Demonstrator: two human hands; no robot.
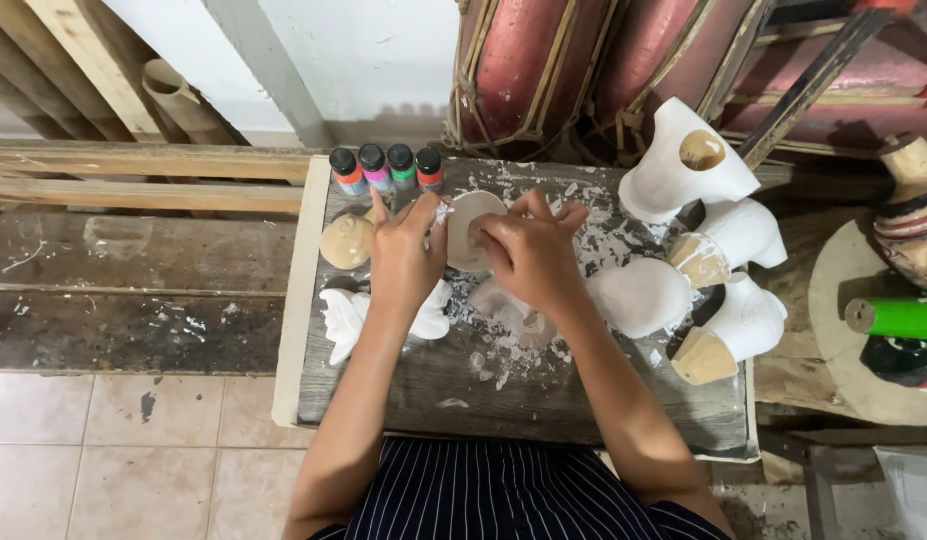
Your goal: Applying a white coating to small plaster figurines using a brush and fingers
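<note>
Together, my left hand (403, 255) and right hand (531, 250) pinched a white, round, flattish plaster piece (468, 228) above the dusty wooden board (543, 390), fingers pressed around its rim; its pale face pointed up toward me, its long axis unclear.

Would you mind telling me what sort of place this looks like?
Probably a small craft workshop: unpainted white figures stand on a dusty wooden bench, four small paint bottles are lined up, and both hands hold a white piece.
</note>
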